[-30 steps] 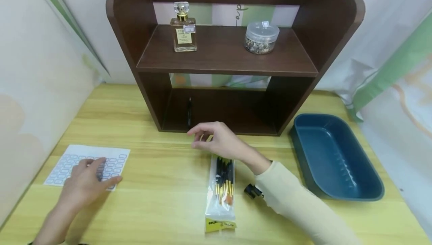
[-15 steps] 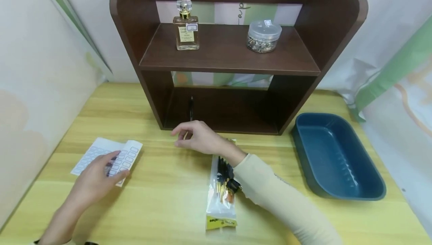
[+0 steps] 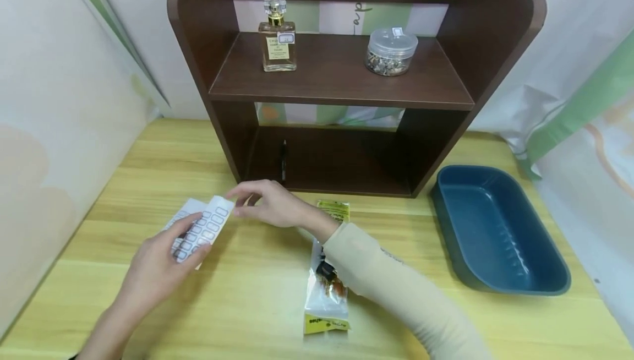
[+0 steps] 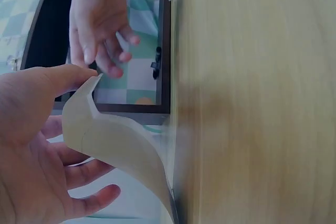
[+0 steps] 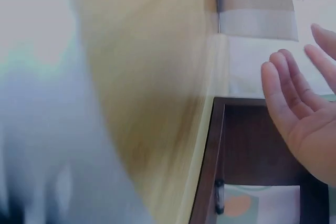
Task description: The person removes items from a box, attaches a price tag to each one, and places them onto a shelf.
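A white sheet of blue-framed label stickers (image 3: 212,223) is pinched by my left hand (image 3: 153,263), its right part bent up off the table. The left wrist view shows the sheet's plain back (image 4: 115,137) curving away from the thumb. Close by the sheet's upper right corner, my right hand (image 3: 269,203) hovers with relaxed, slightly bent fingers and nothing in them. From the right wrist, those fingers (image 5: 286,85) appear apart from the sheet (image 5: 257,3). Under the right forearm lies a clear packet of paintbrushes (image 3: 322,307), partly covered.
A dark brown shelf (image 3: 342,87) stands behind the hands. It bears a perfume bottle (image 3: 278,46), a round clear jar (image 3: 391,54) of small bits, and a black pen (image 3: 284,159) on the lower level. A blue basin (image 3: 500,233) sits at right.
My left hand has gripped the label sheet, lifted its right part and brought it rightward. My right hand has moved left to the sheet's corner.
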### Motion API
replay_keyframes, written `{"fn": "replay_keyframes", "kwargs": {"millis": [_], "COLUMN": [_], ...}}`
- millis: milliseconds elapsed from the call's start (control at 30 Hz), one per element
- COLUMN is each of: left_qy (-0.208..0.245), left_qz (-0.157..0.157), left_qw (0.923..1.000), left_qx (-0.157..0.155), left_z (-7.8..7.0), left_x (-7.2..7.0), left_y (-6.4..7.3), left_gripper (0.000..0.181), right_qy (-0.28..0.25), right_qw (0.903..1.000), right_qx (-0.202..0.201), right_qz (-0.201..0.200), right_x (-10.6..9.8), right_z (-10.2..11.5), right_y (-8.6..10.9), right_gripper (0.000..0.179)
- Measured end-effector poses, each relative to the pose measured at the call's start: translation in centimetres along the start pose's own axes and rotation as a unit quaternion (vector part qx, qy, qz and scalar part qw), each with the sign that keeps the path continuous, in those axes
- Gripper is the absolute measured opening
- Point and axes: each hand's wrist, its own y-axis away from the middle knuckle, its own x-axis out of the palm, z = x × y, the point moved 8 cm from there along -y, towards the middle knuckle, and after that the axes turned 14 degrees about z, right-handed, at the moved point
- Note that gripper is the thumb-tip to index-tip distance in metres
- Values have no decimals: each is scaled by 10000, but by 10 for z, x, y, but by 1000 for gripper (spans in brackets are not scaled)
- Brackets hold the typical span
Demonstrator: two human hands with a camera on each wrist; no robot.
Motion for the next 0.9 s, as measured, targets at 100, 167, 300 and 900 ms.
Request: {"fn": "replay_keyframes", "kwargs": {"millis": [100, 167, 300, 900], "left_qy": [77, 89, 15, -146], "left_qz": [1, 15, -26, -979], "left_qw": [9999, 9999, 9999, 9927], "left_qx": [73, 92, 142, 687], "left_z": [-3, -4, -7, -18], "left_x": [1, 1, 0, -5], "left_y": [1, 2, 3, 2], "left_gripper": [57, 56, 58, 49], "right_qy": [-125, -182, -360, -761], "right_qw": [9998, 9996, 9987, 9970], "right_qx": [-94, -122, -188, 103], "right_qz": [-106, -195, -292, -137], "right_x": [1, 2, 3, 13], "right_z": [3, 5, 9, 9], "right_y": [-5, -8, -12, -17], "right_gripper": [33, 30, 24, 24]}}
